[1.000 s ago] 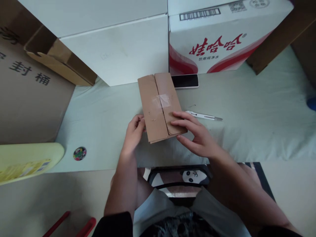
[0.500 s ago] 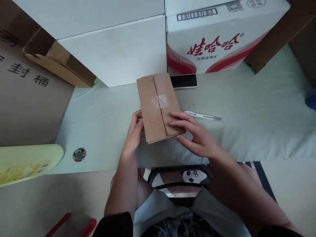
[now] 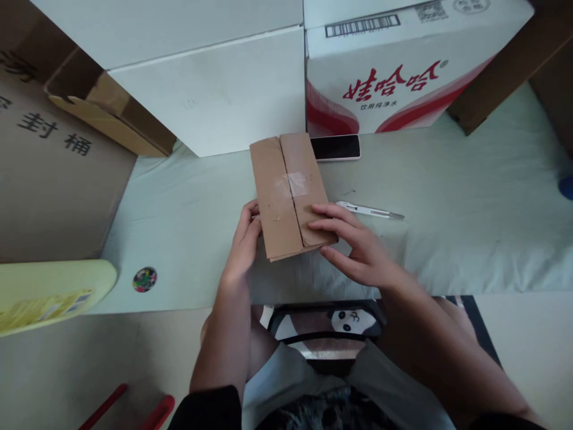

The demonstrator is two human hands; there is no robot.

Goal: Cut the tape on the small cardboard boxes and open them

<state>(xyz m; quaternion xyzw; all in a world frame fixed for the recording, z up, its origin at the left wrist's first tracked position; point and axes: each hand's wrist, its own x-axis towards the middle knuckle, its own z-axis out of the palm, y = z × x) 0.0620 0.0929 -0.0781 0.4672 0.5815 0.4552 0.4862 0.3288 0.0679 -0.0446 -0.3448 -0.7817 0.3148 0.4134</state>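
Note:
A small brown cardboard box [image 3: 278,206] stands slightly turned on the cloth, its two top flaps meeting at a seam with clear tape across the middle. Along its left side is my left hand [image 3: 244,242], closed against the edge with the fingertips partly hidden. My right hand [image 3: 356,242] grips the near right corner: two fingers lie on the top flap and the thumb is at the front edge. Just beyond that hand lies a white-handled craft knife [image 3: 369,210], its blade pointing right. A dark-screened phone [image 3: 336,147] rests behind the box.
White cartons [image 3: 215,95] and a red-and-white water carton [image 3: 376,89] line the back of the green cloth [image 3: 470,209]. A large brown carton [image 3: 58,197] stands left, near a yellow-green container [image 3: 54,292] and a round colourful disc [image 3: 144,279].
The whole scene shifts very slightly to the right in view. Both hands keep the same hold on the box, which stays in place on the cloth.

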